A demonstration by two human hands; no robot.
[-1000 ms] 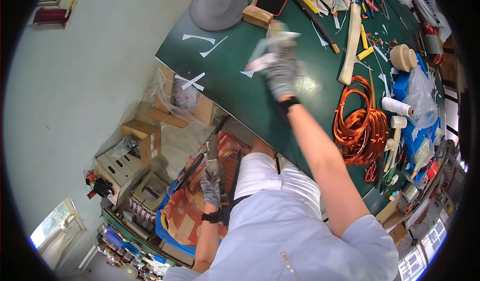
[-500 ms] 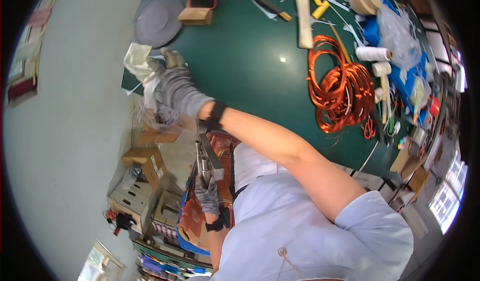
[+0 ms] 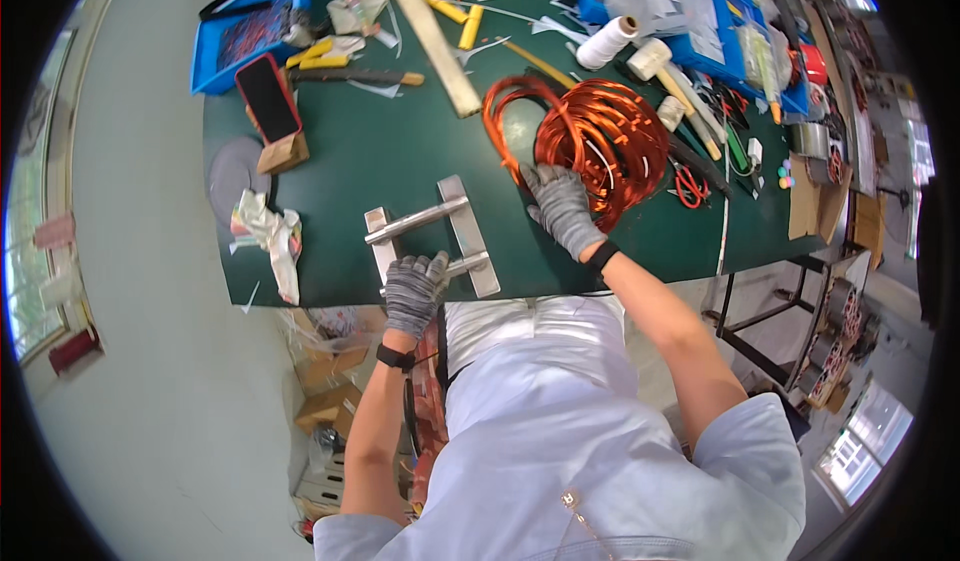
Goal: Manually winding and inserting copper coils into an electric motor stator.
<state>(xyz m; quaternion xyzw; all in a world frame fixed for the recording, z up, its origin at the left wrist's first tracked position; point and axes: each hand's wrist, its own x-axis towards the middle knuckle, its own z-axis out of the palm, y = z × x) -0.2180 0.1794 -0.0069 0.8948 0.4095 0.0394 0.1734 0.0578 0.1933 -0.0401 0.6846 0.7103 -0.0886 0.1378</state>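
Observation:
A silver metal frame [image 3: 468, 226], made of two flat bars joined by round rods, lies on the green table near its front edge. My left hand [image 3: 413, 293], in a grey striped glove, is closed around the frame's nearer rod. To the right, bundled coils of orange-brown copper wire [image 3: 640, 146] lie overlapping, tied at points. My right hand [image 3: 566, 209], also gloved, touches the near left edge of these coils, its fingers stretched out and the thumb apart. The fingertips are partly lost against the wire.
Left on the table [image 3: 350, 161] are a crumpled white cloth [image 3: 270, 236], a grey disc [image 3: 232, 176], a phone [image 3: 268, 99] on a wooden block and a blue bin [image 3: 205, 61]. A wooden bar [image 3: 435, 46], thread spool [image 3: 606, 43], mallet [image 3: 650, 59] and red-handled scissors [image 3: 690, 189] surround the coils.
My right hand has moved from the cloth at the left to the wire coils. My left hand has brought the metal frame up from beside my lap onto the table. The view has swung round.

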